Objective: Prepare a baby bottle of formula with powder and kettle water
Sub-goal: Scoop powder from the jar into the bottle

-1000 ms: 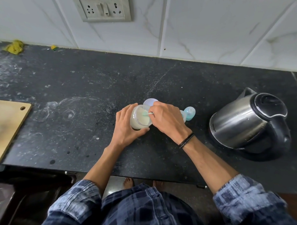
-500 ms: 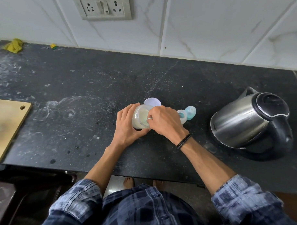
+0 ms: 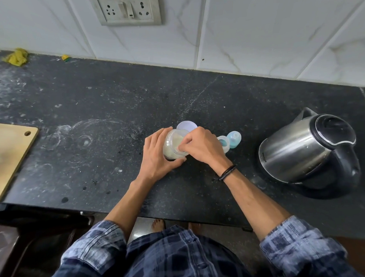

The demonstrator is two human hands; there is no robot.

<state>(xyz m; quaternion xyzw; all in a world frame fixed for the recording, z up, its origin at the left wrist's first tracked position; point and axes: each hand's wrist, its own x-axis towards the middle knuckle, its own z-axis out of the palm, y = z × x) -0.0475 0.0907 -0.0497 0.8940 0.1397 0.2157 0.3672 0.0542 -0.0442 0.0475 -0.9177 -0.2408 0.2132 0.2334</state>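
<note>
My left hand (image 3: 155, 158) grips a clear jar of pale formula powder (image 3: 173, 144) on the black counter, tilted with its mouth toward my right hand. My right hand (image 3: 203, 147) pinches a small scoop at the jar's mouth; the scoop itself is almost hidden by my fingers. The jar's white lid (image 3: 187, 125) lies flat just behind. An open baby bottle (image 3: 224, 144) and its blue cap (image 3: 235, 139) sit right of my right hand. The steel kettle (image 3: 302, 152) stands at the far right with its lid shut.
A wooden cutting board (image 3: 8, 152) lies at the left edge of the counter. A yellow cloth (image 3: 17, 57) sits by the back wall under the tiles, and a wall socket (image 3: 129, 9) is above. Powder smears mark the counter (image 3: 84, 139).
The jar has tipped further toward my right hand, and my right fingers have moved down into its mouth, covering the scoop that showed a second ago.
</note>
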